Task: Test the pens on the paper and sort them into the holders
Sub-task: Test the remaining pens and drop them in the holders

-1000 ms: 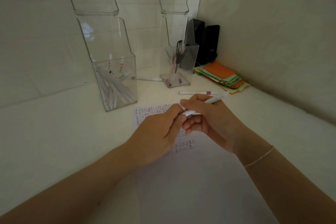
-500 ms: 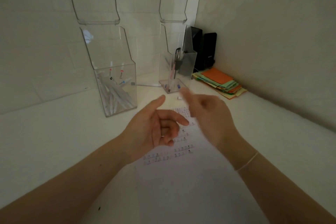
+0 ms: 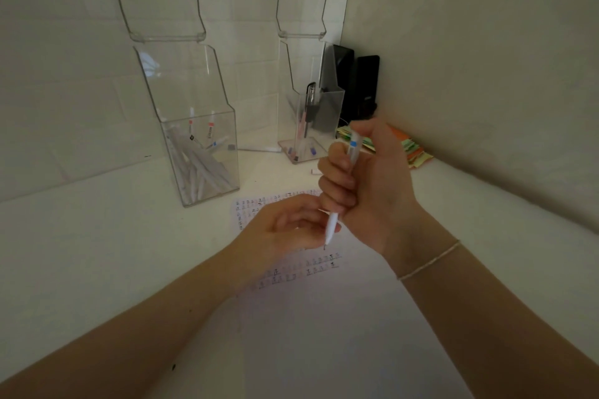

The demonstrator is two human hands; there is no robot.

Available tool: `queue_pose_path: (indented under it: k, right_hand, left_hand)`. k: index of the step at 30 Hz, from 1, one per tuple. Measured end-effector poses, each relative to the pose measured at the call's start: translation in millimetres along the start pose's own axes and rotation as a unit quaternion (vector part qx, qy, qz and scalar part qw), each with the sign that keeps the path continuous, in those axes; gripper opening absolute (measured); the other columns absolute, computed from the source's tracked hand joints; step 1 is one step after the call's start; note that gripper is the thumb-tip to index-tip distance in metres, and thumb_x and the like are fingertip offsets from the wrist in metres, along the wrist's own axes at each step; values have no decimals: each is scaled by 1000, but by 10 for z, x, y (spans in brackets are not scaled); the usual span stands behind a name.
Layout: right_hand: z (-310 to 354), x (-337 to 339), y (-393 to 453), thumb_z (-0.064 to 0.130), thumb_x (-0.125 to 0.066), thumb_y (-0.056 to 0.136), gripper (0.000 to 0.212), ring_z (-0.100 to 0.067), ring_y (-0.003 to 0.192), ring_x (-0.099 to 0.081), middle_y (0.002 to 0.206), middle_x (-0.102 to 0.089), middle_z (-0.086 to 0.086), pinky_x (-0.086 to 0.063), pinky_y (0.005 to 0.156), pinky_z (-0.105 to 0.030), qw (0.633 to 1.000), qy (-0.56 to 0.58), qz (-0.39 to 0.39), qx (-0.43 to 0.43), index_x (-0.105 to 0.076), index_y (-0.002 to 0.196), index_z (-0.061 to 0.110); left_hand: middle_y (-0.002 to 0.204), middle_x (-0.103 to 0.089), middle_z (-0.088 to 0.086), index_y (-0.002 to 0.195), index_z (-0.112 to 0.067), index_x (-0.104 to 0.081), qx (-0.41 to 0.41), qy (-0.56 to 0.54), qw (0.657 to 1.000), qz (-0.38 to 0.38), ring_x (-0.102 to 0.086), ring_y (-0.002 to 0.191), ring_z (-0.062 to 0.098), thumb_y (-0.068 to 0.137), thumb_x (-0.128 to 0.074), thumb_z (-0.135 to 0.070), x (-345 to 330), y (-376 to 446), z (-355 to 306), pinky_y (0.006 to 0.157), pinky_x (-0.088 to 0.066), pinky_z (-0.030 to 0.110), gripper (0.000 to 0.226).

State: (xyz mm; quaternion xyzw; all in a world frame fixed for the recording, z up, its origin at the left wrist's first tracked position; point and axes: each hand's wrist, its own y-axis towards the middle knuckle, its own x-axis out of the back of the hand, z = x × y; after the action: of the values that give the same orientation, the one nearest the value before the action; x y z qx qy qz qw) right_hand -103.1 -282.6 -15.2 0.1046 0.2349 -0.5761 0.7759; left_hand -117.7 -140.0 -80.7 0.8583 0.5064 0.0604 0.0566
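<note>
A white pen (image 3: 343, 185) is gripped upright in the right hand (image 3: 366, 178), tip just above the paper (image 3: 291, 272); the left hand (image 3: 288, 230) rests loosely curled, empty. Many pens are already sorted into the left holder (image 3: 201, 155), fewer into the right holder (image 3: 308, 126); at least one is left on the table (image 3: 81, 236).

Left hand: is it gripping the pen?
No. The right hand alone grips the pen in a fist, tip down over the paper; the left hand sits beside it, fingers loosely curled, holding nothing.
</note>
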Motion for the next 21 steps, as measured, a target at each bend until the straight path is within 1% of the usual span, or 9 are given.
queue_pose_path:
  k: [3, 7, 11, 12, 14, 15, 17, 19, 21]
  right_hand:
    - [-42, 25, 12, 44, -40, 84, 41, -12, 42, -10, 47, -18, 3, -9, 43, -24, 1000, 17, -19, 7, -37, 54, 16]
    - [-65, 21, -18, 60, -56, 72, 47, -11, 42, -12, 47, -19, 4, -10, 43, -25, 999, 33, -2, 5, -39, 58, 17]
    - [-43, 63, -42, 19, -57, 84, 46, -11, 38, -15, 39, -21, 4, -18, 41, -24, 994, 3, -60, 90, -31, 47, 20]
    - [-29, 75, -52, 16, -54, 89, 50, -13, 39, -22, 39, -26, 2, -25, 44, -25, 991, -34, -81, 106, -35, 43, 21]
    - [-4, 80, -90, 26, -50, 95, 51, -17, 49, -45, 49, -48, -4, -45, 59, -29, 978, -129, -113, 119, -45, 46, 19]
    - [10, 104, -111, 35, -47, 96, 48, -19, 57, -54, 59, -58, -8, -52, 67, -33, 967, -186, -133, 114, -49, 52, 16]
    - [36, 156, -182, 46, -41, 96, 48, -21, 63, -61, 75, -67, -15, -56, 68, -37, 944, -274, -156, 94, -53, 65, 11]
    - [41, 246, -256, 44, -41, 97, 44, -25, 61, -65, 81, -70, -19, -58, 64, -38, 946, -277, -145, 82, -55, 76, 8]
    - [18, 349, -331, 32, -48, 97, 24, -26, 75, -71, 96, -71, -17, -60, 74, -39, 956, -263, -113, 69, -56, 92, 10]
  left_hand:
    - [98, -71, 3, 109, -15, -65, 7, 54, 998, -20, -65, 99, 16, 84, -66, -13, -24, 0, 9, 88, -49, 28, 25]
    - [91, -73, 5, 99, -15, -68, 1, 77, 996, -51, -68, 92, 18, 80, -69, -15, -45, -1, -21, 92, -51, 34, 19]
    - [96, -72, -1, 100, -23, -69, -4, 99, 994, -46, -66, 96, 16, 80, -69, -35, -51, -12, -27, 94, -49, 36, 24]
    - [100, -71, -5, 104, -26, -68, -8, 116, 992, -50, -64, 99, 13, 83, -65, -35, -56, -12, -10, 93, -48, 33, 23]
    - [106, -66, -14, 110, -29, -64, -16, 174, 981, -79, -58, 103, 3, 90, -58, -25, -56, -5, 45, 88, -43, 19, 21]
    - [108, -63, -19, 111, -31, -61, -18, 217, 971, -98, -55, 104, -4, 92, -55, -20, -47, -4, 68, 85, -39, 10, 23]
    - [109, -57, -24, 111, -33, -56, -20, 281, 952, -122, -50, 100, -13, 92, -52, -13, -26, -8, 91, 77, -35, -1, 28]
    - [110, -59, -18, 110, -33, -56, -28, 318, 939, -130, -57, 90, -3, 92, -50, -8, 3, -18, 123, 73, -39, 3, 32]
    - [110, -62, -8, 109, -32, -58, -28, 348, 929, -125, -61, 91, 20, 91, -49, -7, 16, -13, 158, 77, -47, 20, 33]
